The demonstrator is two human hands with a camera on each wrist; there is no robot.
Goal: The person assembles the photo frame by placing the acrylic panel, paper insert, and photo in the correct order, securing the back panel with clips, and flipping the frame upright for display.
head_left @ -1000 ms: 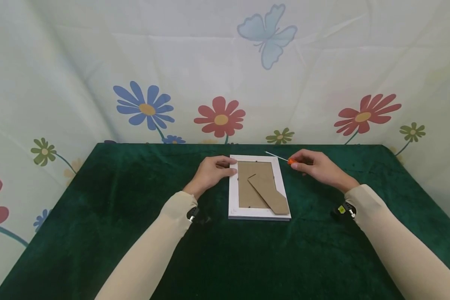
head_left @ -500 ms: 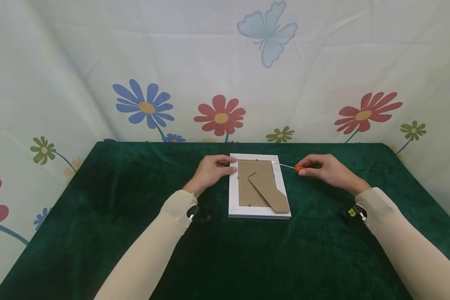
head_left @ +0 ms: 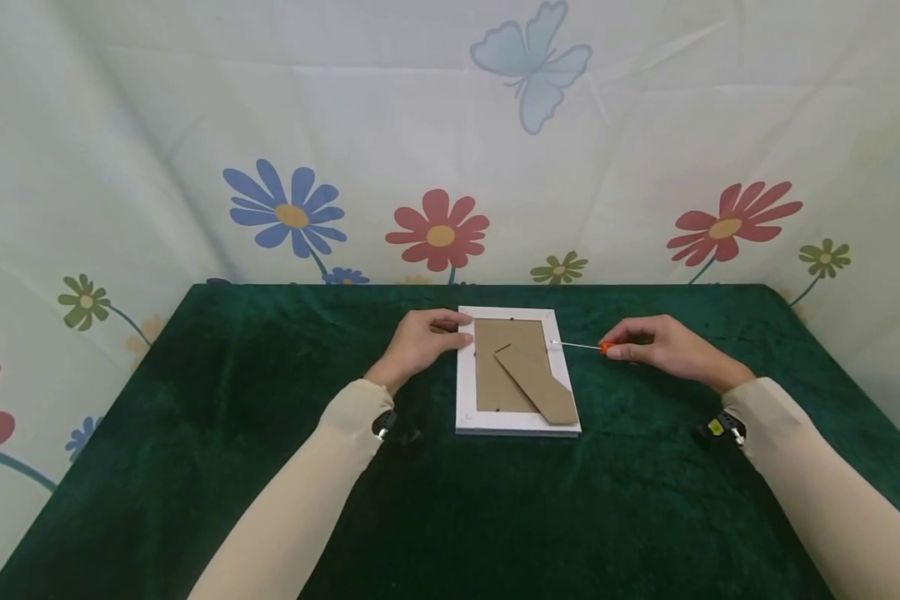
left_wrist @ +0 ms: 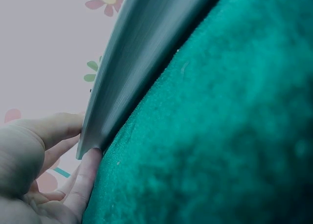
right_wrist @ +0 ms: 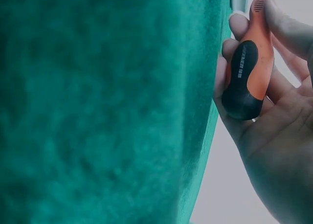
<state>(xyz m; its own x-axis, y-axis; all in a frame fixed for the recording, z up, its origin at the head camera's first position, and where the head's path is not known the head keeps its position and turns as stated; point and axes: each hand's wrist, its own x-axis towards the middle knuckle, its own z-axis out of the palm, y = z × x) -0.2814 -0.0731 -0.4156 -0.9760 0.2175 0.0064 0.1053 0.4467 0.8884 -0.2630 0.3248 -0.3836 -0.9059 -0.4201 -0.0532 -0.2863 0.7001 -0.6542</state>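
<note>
A white picture frame (head_left: pixel 467 400) lies back side up, with a brown backing board (head_left: pixel 506 390) and a folded stand leg (head_left: pixel 543 387) showing. My left hand (head_left: pixel 418 343) grips its left edge near the far corner; the left wrist view has the thumb and fingers at the frame's side (left_wrist: pixel 129 62). In my right hand (head_left: pixel 663 343) is a screwdriver with an orange and black handle (right_wrist: pixel 254 67), pinched near the shaft end. Its thin shaft (head_left: pixel 579 345) points left, and the tip is at the frame's right border, beside the board. Whether the tip touches is too small to tell.
Dark green velvety cloth (head_left: pixel 450 508) covers the table. Behind it hangs a pale curtain (head_left: pixel 390 108) printed with flowers and a butterfly. Small dark tabs (head_left: pixel 497 410) sit along the backing board's edges.
The right hand has moved right and toward me, taking the screwdriver tip from the frame's far edge to its right border. The left hand and the frame hold still.
</note>
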